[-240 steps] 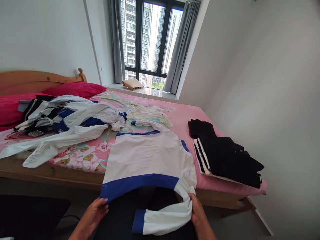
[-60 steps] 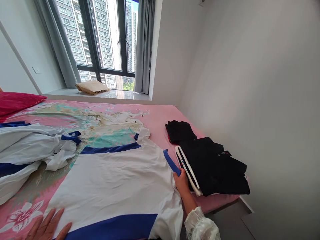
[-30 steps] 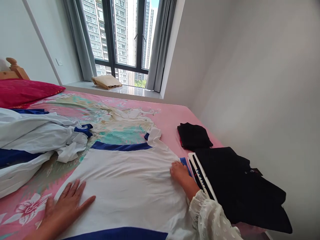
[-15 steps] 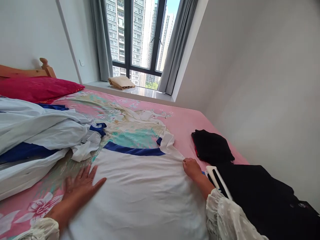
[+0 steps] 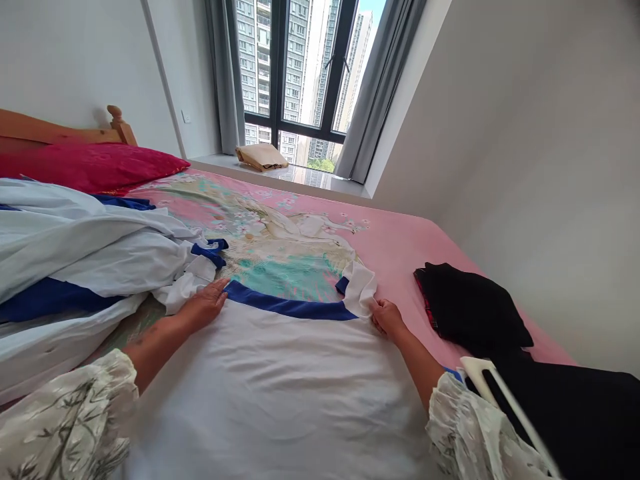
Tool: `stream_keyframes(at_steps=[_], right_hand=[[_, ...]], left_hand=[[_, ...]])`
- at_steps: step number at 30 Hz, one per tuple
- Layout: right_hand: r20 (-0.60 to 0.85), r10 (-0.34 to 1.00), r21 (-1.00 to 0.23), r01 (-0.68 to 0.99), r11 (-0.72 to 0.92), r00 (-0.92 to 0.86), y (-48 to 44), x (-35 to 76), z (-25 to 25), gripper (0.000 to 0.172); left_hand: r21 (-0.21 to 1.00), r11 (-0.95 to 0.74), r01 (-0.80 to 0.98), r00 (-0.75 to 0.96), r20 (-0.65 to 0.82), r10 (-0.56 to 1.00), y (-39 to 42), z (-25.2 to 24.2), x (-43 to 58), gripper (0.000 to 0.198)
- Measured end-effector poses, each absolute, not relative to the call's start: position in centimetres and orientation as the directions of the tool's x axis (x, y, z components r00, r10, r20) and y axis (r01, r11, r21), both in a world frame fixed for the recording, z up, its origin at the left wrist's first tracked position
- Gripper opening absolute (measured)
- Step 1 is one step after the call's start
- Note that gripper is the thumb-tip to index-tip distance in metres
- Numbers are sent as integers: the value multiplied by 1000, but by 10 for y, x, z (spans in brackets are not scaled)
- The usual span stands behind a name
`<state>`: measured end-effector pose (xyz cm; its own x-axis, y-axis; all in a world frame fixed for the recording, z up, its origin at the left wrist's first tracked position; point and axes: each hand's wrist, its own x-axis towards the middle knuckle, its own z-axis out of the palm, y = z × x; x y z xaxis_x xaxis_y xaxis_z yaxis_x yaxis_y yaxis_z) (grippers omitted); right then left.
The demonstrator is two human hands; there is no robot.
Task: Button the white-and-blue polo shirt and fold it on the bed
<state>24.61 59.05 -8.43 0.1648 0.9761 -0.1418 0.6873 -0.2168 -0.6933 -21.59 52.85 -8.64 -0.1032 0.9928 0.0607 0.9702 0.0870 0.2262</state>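
A white shirt with a blue band [image 5: 290, 393] lies spread flat on the bed in front of me. The band runs along its far edge. At the far left corner, my left hand [image 5: 204, 307] has its fingers pressed together on the cloth beside the band's end. My right hand [image 5: 389, 319] pinches the far right corner, where a white flap with a bit of blue [image 5: 360, 288] sticks up past the edge. Left of the shirt, close to my left hand, lies a rumpled heap of white and blue clothes [image 5: 115, 257].
A pink flowered sheet [image 5: 400, 233] covers the bed. Folded black clothing [image 5: 470, 303] lies on the right, with more black cloth [image 5: 590, 407] and a white hanger [image 5: 510, 400] nearer me. A red pillow [image 5: 100, 167] is at the headboard; a brown paper bag [image 5: 263, 157] sits on the windowsill.
My left hand has moved from lying spread at the shirt's left side up to its far left corner, fingers now together. My right hand has shifted slightly along the edge to the corner flap.
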Motion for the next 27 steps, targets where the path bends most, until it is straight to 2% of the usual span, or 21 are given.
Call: stream_keyframes(at_steps=[3,5,8,12,15,17,18,19,21,23,24,25,27], right_hand=[[-266,960,-735,627,-259,85,601,251,-79,19],[-305,951,-755,594,-279,60,607,255,-77,16],[-256,960,-801,531,-277,114,615,262,-83,13],[-173,949,-833,475,-284,264,621,268,-99,15],[-90,933,-843,471,-258,349,615,262,-97,31],[11,928,-849,493,-188,372,596,249,-87,36],[88,939,-846,522,-106,332,582,240,-82,34],[163,955,-832,555,-2,247,566,232,-78,30],[289,948,-738,601,308,-132,532,223,-77,30],[197,840,-587,626,514,-505,510,230,-83,36],[91,814,-499,681,536,-574,506,241,-89,41],[-10,832,-397,766,506,-555,506,254,-94,46],[-118,934,-215,927,308,-338,517,281,-101,53]], left_hand=[[192,22,981,-35,63,997,573,-84,-211,56],[165,-9,986,0,56,998,591,-84,-208,48],[125,28,992,-41,104,994,597,-86,-211,26],[117,139,983,-162,225,961,586,-89,-216,33],[138,175,975,-211,321,923,573,-88,-193,37],[166,77,983,-136,379,915,557,-86,-157,38],[173,-29,984,-42,391,919,545,-86,-135,36],[195,-223,955,129,406,905,531,-86,-113,34],[203,-573,794,489,347,801,501,-89,-75,35],[205,-696,688,667,200,718,477,-98,-57,43],[210,-686,697,672,142,726,471,-103,-56,49],[210,-644,736,640,98,762,468,-109,-60,56],[205,-517,831,518,52,854,473,-117,-74,66]])
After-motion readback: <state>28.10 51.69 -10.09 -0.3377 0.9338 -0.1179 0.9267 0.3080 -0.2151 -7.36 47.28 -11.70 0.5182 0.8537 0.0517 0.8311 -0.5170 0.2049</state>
